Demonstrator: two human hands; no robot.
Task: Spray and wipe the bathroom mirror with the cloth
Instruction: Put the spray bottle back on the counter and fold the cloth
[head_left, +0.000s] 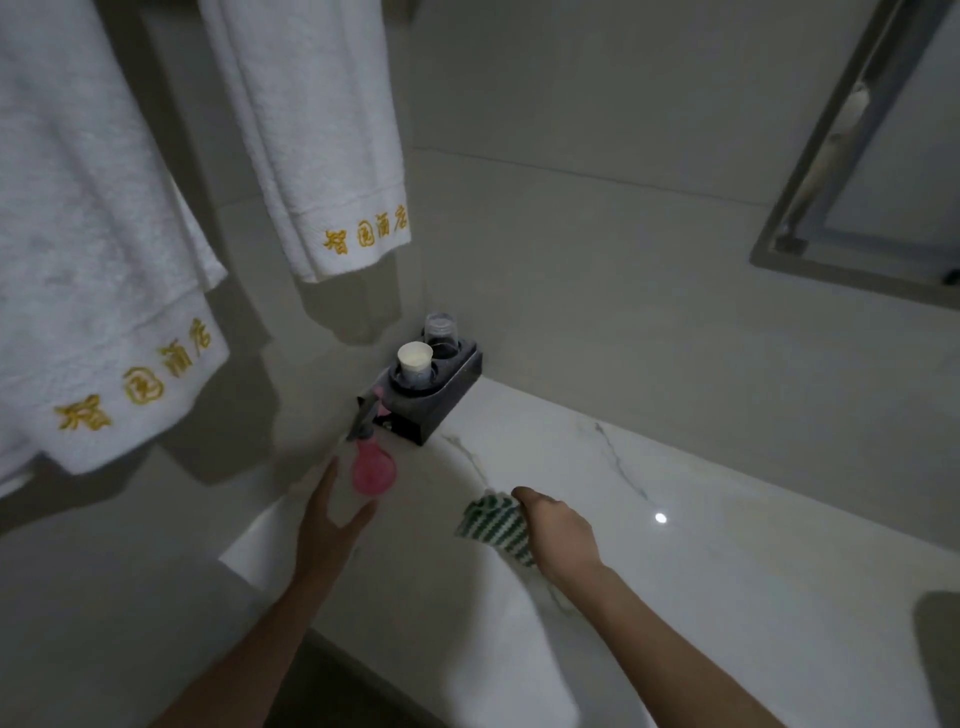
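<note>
Right grip (558, 530) bunching cloth (496, 525), fingers hidden

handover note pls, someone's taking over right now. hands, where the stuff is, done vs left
Left hand: open, fingers spread at the pink spray bottle on the marble counter, not yet gripping it.
Right hand: holds the green-and-white striped cloth just above the counter.
Mirror: upper right on the wall, no sign of spray or wiping in the part visible.
Done: cloth in hand.
Left: grip bottle, spray mirror, wipe.
</note>
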